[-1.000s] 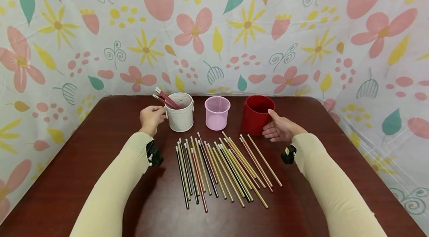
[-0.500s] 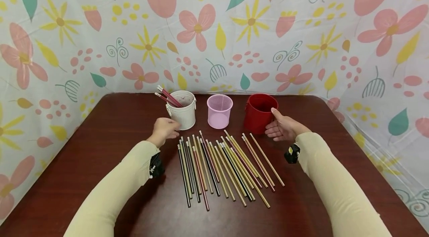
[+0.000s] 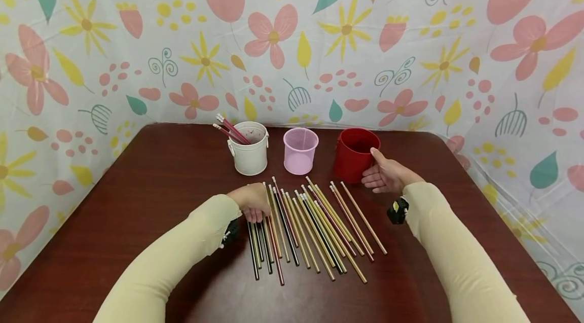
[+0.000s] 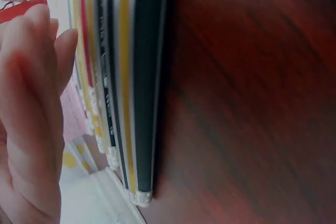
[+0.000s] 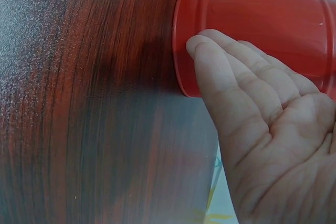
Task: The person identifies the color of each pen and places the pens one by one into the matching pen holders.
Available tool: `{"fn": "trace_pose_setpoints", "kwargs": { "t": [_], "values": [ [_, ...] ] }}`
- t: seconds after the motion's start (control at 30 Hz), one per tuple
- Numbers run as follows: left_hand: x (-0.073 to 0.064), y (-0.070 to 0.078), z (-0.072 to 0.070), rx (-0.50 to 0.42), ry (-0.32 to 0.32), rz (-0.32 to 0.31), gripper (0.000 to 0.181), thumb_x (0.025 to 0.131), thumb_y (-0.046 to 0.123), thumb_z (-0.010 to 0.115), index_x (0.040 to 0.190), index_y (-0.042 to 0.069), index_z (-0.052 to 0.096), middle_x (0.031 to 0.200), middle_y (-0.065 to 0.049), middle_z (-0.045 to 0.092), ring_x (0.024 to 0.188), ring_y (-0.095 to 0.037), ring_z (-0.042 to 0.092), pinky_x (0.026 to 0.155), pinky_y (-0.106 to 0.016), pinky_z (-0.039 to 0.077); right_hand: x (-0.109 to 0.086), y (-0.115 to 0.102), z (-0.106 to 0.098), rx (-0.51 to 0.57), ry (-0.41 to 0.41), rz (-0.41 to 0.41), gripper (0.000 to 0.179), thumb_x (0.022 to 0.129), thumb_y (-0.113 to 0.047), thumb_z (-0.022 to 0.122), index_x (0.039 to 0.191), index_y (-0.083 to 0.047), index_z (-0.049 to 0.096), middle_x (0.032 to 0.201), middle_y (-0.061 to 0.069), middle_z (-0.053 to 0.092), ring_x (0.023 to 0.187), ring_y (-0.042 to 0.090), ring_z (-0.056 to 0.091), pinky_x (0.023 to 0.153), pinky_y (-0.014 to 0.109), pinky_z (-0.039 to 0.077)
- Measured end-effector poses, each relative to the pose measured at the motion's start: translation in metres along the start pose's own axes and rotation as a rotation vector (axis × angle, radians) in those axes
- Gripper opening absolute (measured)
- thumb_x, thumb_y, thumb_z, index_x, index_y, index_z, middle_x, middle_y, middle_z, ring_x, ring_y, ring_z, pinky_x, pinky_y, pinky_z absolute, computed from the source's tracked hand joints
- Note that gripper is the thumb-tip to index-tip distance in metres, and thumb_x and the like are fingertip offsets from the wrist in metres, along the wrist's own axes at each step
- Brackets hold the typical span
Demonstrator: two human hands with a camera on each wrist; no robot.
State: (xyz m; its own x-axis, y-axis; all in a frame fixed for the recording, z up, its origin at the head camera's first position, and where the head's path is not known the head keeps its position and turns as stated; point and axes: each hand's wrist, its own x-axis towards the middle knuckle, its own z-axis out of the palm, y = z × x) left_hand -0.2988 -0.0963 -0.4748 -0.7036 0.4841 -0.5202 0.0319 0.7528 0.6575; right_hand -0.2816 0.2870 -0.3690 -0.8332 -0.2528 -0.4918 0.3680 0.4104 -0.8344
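My left hand [image 3: 251, 201] hovers low over the left end of a row of pencils [image 3: 314, 240], covering some of their eraser ends. In the left wrist view its fingers [image 4: 31, 66] are loosely bent beside the pencils, with nothing visibly held; a black pencil [image 4: 148, 77] lies nearest that camera. My right hand [image 3: 388, 173] rests against the side of the red bucket [image 3: 349, 163], thumb at its rim. Straight fingers show along the bucket's wall in the right wrist view. Several red pencils [image 3: 234, 131] lean out of the white bucket [image 3: 250, 160].
Between the two buckets stands a pink mesh cup [image 3: 298, 160]. Pencils in black, gold and red lie side by side on the dark wooden table [image 3: 137, 201], erasers toward the containers. A flower-patterned curtain [image 3: 292, 95] hangs behind the table.
My left hand has left the white bucket's side and come down and right over the pencils. The right hand has stayed at the red bucket. The head view has shifted slightly.
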Motion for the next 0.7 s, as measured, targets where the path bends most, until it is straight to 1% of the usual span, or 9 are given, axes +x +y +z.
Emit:
{"fn": "trace_pose_setpoints", "kwargs": {
  "t": [0.03,0.07,0.1,0.13,0.17,0.23,0.33,0.4,0.7],
  "values": [
    [-0.024,0.025,0.004,0.043,0.077,-0.050,0.020,0.084,0.012,0.065,0.068,0.001,0.064,0.058,-0.008,0.062,0.044,-0.015,0.057,0.045,-0.027,0.050,0.000,0.000,0.000,0.002,0.000,-0.003,0.095,0.096,-0.063,0.010,0.138,0.019,0.029,0.141,0.034,0.036,0.127,0.042,0.043,0.101,0.046,0.041],
    [-0.045,0.047,0.006,0.081,0.121,-0.064,0.021,0.085,0.008,0.065,0.066,-0.001,0.063,0.054,-0.008,0.060,0.040,-0.014,0.053,0.041,-0.025,0.047,-0.001,0.000,0.000,0.004,-0.001,-0.006,0.095,0.096,-0.063,0.010,0.138,0.019,0.029,0.141,0.034,0.036,0.128,0.043,0.043,0.101,0.047,0.041],
    [-0.066,0.067,0.006,0.095,0.130,-0.062,0.022,0.083,0.005,0.064,0.062,-0.001,0.062,0.049,-0.006,0.057,0.037,-0.011,0.049,0.038,-0.022,0.043,-0.001,0.001,0.001,0.006,0.000,-0.007,0.095,0.095,-0.064,0.010,0.138,0.020,0.029,0.141,0.034,0.036,0.128,0.043,0.042,0.101,0.047,0.041],
    [-0.079,0.079,0.007,0.121,0.143,-0.063,0.023,0.083,0.003,0.063,0.061,-0.001,0.061,0.048,-0.005,0.055,0.036,-0.010,0.047,0.038,-0.021,0.041,-0.001,0.001,0.001,0.007,0.002,-0.007,0.096,0.095,-0.064,0.011,0.138,0.019,0.029,0.141,0.035,0.036,0.128,0.043,0.041,0.101,0.047,0.041],
    [-0.083,0.085,0.008,0.148,0.150,-0.076,0.023,0.083,0.002,0.063,0.060,-0.001,0.061,0.048,-0.005,0.055,0.036,-0.010,0.045,0.037,-0.021,0.040,-0.001,0.001,0.001,0.006,0.003,-0.008,0.096,0.095,-0.064,0.011,0.138,0.019,0.029,0.141,0.035,0.036,0.128,0.043,0.041,0.101,0.047,0.041],
    [-0.085,0.088,0.010,0.161,0.143,-0.076,0.026,0.083,0.003,0.063,0.057,0.001,0.060,0.045,-0.004,0.053,0.036,-0.010,0.043,0.036,-0.021,0.037,-0.001,0.001,0.001,0.004,0.003,-0.010,0.097,0.094,-0.066,0.011,0.138,0.019,0.029,0.141,0.034,0.036,0.128,0.043,0.041,0.100,0.046,0.042],
    [-0.072,0.077,0.011,0.171,0.129,-0.071,0.028,0.082,0.006,0.065,0.055,0.002,0.060,0.044,-0.004,0.053,0.035,-0.010,0.044,0.035,-0.021,0.036,-0.001,0.001,0.001,0.000,0.004,-0.012,0.097,0.094,-0.066,0.011,0.138,0.019,0.029,0.140,0.034,0.036,0.129,0.043,0.041,0.099,0.044,0.044],
    [-0.068,0.073,0.013,0.149,0.121,-0.089,0.030,0.083,0.006,0.065,0.054,0.002,0.059,0.043,-0.003,0.051,0.035,-0.011,0.044,0.034,-0.021,0.034,-0.002,0.001,0.002,0.000,0.002,-0.012,0.098,0.094,-0.066,0.011,0.138,0.019,0.029,0.141,0.034,0.036,0.129,0.043,0.040,0.098,0.044,0.044],
    [-0.070,0.074,0.015,0.108,0.130,-0.089,0.027,0.084,0.005,0.064,0.057,0.001,0.061,0.045,-0.003,0.052,0.037,-0.011,0.044,0.036,-0.021,0.035,-0.003,0.000,0.002,0.003,0.009,-0.010,0.097,0.094,-0.066,0.011,0.137,0.019,0.030,0.140,0.034,0.038,0.128,0.043,0.042,0.098,0.044,0.044]
  ]
}}
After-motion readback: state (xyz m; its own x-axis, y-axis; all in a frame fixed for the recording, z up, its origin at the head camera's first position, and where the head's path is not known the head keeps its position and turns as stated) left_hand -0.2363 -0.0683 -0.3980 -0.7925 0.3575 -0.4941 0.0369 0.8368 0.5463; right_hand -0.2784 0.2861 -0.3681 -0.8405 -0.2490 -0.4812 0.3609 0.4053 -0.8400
